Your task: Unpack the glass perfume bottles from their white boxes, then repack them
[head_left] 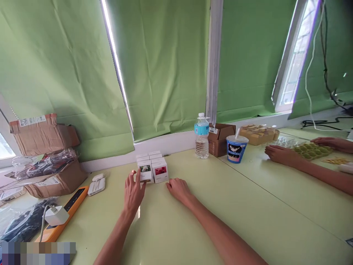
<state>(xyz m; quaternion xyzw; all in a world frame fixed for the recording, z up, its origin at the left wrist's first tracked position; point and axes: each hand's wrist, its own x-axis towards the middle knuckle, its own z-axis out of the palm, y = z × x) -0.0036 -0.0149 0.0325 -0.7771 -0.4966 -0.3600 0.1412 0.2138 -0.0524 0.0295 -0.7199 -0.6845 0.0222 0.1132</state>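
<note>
Near the back of the pale green counter (pixel 193 221), a block of small white boxes (pixel 152 167) stands in two neat rows below the green blinds. Left hand (pixel 134 191) is spread, fingertips touching the front box with the flower picture (pixel 145 172); right hand (pixel 178 188) lies flat and loosely spread just beside the red-pictured box (pixel 160 173) — holding nothing. Every box stands in the block, none lifted out. Farther right: a water bottle (pixel 202 136), a blue cup (pixel 236 148) — and another person's hands (pixel 281 154) at a tray.
</note>
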